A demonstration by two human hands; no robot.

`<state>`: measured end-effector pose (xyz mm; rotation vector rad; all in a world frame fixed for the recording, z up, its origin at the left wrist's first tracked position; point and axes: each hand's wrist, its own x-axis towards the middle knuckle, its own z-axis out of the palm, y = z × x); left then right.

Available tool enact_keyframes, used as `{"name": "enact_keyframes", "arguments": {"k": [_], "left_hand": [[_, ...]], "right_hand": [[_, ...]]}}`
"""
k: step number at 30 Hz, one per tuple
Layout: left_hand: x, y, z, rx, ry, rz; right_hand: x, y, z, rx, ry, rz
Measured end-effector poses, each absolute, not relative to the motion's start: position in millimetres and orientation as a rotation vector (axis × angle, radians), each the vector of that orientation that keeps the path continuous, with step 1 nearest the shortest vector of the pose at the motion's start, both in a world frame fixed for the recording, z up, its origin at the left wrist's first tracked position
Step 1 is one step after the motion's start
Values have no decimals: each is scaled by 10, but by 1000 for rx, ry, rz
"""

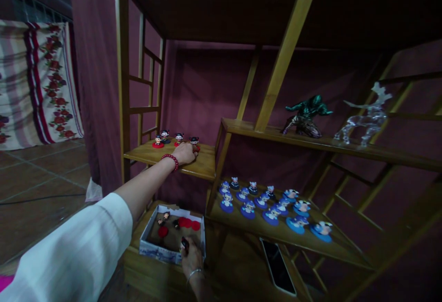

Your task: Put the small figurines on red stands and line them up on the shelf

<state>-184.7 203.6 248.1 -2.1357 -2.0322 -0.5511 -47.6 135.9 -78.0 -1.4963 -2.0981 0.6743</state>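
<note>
My left hand (185,153), with a red bead bracelet at the wrist, reaches onto the small upper-left shelf (203,166). Its fingers close at the red base of a black-haired figurine (194,141); the grip is partly hidden. Beside it stand two more red-based figurines (158,141) and one on a dark base (165,135). Lower down, my right hand (192,259) pinches a small dark-haired figurine (184,244) over the shallow cardboard box (160,255). Inside the box lie a few loose figurines (166,216) and red discs (163,232).
Several figurines on blue and purple bases (271,214) stand in rows on the lower right shelf. Above them are a green crouching statue (307,113) and a clear deer figure (366,120). A phone (278,265) lies below. A wooden post (290,49) divides the rack.
</note>
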Motion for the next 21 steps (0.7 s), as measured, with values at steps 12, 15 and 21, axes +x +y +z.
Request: {"name": "enact_keyframes", "arguments": {"k": [12, 15, 21], "left_hand": [[-1841, 2034, 2499, -2124, -2126, -622], [-1838, 2040, 2488, -2121, -2127, -600], [-1825, 1908, 2503, -2066, -2012, -638]], "right_hand": [[-518, 1446, -855, -1596, -2068, 680], [-532, 1473, -866, -1609, -2053, 672], [-528, 1460, -717, -1632, -2135, 683]]}}
